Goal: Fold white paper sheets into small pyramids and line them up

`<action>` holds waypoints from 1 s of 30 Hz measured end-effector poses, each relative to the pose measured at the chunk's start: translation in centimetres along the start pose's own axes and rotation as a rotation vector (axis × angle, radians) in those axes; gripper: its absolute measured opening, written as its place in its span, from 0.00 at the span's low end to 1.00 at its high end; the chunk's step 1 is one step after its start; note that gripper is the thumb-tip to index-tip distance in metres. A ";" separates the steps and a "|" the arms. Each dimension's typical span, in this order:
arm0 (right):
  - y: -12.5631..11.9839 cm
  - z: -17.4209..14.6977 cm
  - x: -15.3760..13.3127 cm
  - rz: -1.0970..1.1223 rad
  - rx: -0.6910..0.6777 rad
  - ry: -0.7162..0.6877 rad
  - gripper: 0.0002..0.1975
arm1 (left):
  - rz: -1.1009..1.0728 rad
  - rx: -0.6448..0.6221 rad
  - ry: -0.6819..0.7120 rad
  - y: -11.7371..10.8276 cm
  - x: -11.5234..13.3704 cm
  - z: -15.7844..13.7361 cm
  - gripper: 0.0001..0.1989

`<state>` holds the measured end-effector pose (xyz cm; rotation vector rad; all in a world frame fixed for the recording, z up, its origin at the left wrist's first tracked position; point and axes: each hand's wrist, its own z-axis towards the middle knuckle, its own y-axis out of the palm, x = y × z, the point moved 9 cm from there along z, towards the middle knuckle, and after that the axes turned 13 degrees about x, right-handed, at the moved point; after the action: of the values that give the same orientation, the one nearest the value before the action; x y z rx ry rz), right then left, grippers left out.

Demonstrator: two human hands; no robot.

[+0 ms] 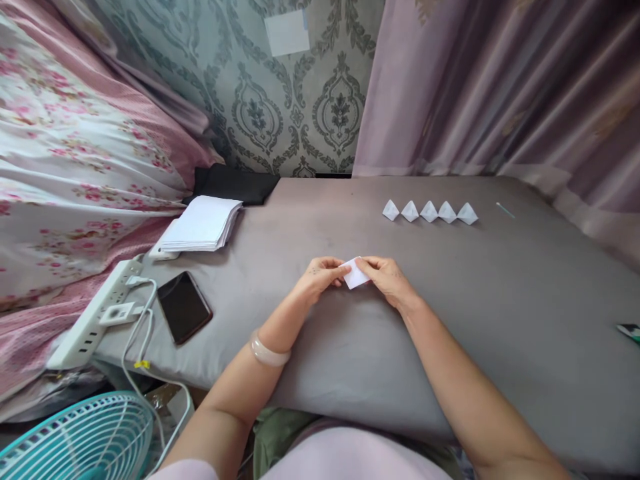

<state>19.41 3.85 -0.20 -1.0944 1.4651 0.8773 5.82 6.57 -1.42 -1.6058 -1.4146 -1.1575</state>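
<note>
A folded paper (pixel 357 275) sits between left hand (pixel 326 273) and right hand (pixel 389 275) over the worktop (pixel 310 223), each grip closed on an opposite side, thumb on top, neither nearer; near-square, it shows no clear long axis and points a corner toward the person.

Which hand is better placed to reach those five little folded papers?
Probably the right hand: it's nearer the folded papers, which lie beyond it, toward the right. The left hand is farther off. Both hold the white paper.
</note>
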 end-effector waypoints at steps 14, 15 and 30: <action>-0.5 0.7 -0.3 -0.685 0.185 -0.354 0.07 | 0.652 0.258 0.381 -2.0 1.7 0.6 0.10; -0.4 0.6 -0.5 -0.738 0.191 -0.393 0.07 | 0.712 0.263 0.423 -1.8 1.9 0.6 0.09; 1.4 -1.9 -1.6 -0.907 -0.104 -0.679 0.18 | 0.882 -0.116 0.799 0.2 2.8 -0.7 0.13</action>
<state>17.56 2.74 1.63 -1.2047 0.2857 0.5626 5.87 6.95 1.41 -1.3417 -0.0889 -1.1101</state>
